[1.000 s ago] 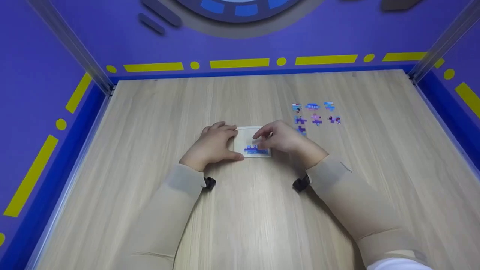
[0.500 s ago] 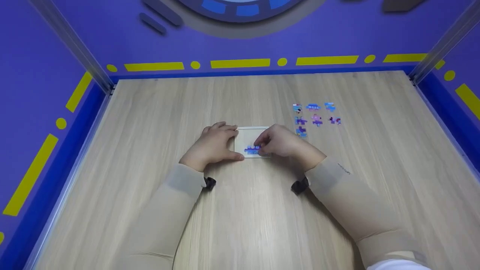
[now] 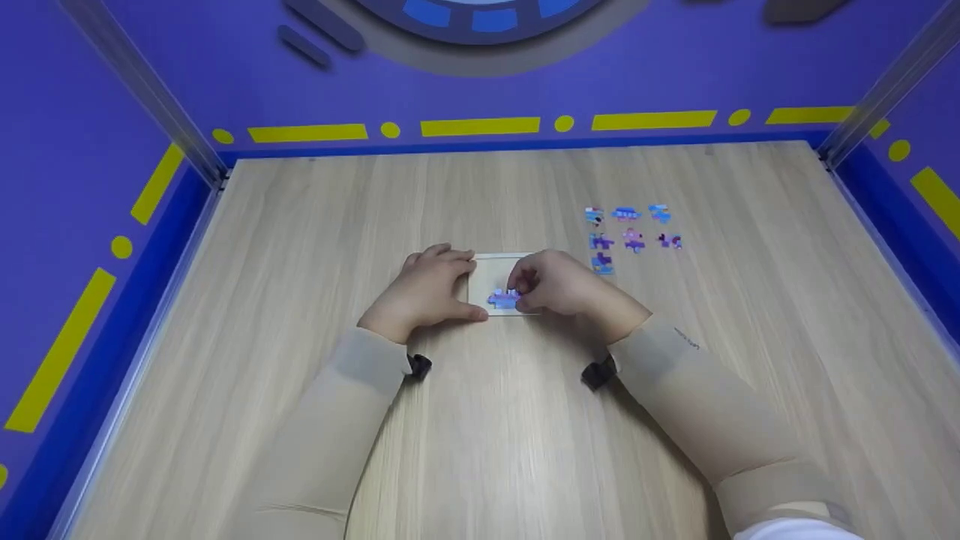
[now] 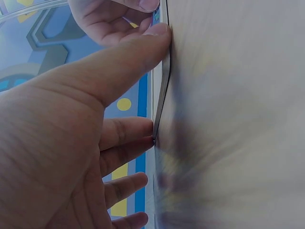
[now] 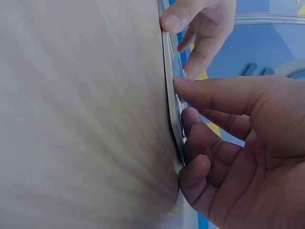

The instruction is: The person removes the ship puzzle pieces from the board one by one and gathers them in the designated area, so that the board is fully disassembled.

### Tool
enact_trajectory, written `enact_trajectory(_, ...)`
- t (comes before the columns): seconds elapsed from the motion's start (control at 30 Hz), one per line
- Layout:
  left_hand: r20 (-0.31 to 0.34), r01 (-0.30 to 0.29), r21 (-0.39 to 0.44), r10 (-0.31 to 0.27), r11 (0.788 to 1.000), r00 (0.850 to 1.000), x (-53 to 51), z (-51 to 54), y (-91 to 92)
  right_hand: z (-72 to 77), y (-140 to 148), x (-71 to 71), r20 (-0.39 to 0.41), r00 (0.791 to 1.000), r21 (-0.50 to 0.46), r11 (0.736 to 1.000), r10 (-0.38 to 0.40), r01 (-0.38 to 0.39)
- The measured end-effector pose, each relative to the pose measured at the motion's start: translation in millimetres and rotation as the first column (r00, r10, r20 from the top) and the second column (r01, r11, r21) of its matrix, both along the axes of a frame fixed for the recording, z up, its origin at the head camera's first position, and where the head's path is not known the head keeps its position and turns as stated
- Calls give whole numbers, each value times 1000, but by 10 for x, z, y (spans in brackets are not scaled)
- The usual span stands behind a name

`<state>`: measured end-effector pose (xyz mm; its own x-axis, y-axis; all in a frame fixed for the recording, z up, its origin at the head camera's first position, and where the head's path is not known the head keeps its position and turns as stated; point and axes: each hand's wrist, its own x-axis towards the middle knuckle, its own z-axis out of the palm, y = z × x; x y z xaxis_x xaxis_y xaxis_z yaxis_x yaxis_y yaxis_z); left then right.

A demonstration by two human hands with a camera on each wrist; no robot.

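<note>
A small pale puzzle tray (image 3: 489, 270) lies flat on the wooden table. My left hand (image 3: 426, 291) spans its left side, thumb at the near corner and straight fingers at the far one. Blue and purple jigsaw pieces (image 3: 502, 299), joined in a short strip, sit near the tray's front edge. Over the tray's right side, my right hand (image 3: 566, 283) pinches the right end of this strip between thumb and bent fingers, covering that end. In the right wrist view, the right thumb and curled fingers meet the tray (image 5: 170, 90) at its edge; the pieces barely show there.
Several loose jigsaw pieces (image 3: 626, 214) lie in rows beyond my right hand, at the table's (image 3: 480, 420) back right. Blue panels (image 3: 480, 97) with yellow marks stand along the back and both sides.
My right hand has come down slightly, its fingers closing onto the right end of the strip. The strip looks lighter now. My left hand has stayed in place.
</note>
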<state>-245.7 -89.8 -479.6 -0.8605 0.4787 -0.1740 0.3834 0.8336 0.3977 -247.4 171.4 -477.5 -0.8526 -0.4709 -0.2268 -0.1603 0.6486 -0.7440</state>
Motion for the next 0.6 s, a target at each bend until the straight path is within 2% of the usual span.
enact_trajectory(0.33,15,-8,5,8,1000,1000,-3,4,8,-2,-7,2,-24,1000,-10,1000,15,-15)
enact_trajectory(0.6,2,2,-1,-2,1000,1000,-8,2,3,-16,6,-8,-32,999,-37,999,20,-21)
